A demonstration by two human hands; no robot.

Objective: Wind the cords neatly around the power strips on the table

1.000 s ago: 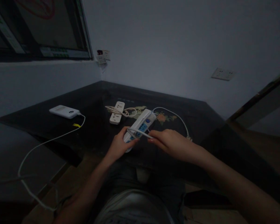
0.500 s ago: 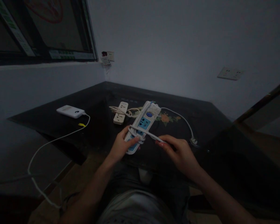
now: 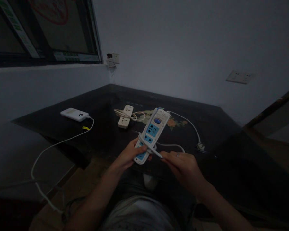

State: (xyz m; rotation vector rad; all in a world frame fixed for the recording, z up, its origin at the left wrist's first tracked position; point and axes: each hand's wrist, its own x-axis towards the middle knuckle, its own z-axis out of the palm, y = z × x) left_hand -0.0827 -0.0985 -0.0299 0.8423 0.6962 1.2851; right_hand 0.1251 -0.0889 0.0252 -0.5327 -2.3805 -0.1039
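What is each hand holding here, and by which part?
The left hand holds the blue-socket strip by its near end, thumb on top. The right hand pinches the strip's cord just beyond the wrapped turns.

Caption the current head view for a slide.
Left hand holds a power strip while the right hand grips a pale cord wrapped around it; a smaller strip lies beyond on the dark table.

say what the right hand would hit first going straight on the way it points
Beyond the cord it pinches, the right hand would probably meet the lower part of the power strip, where cord is wrapped around it; the left hand holds that end, and depth is hard to judge.
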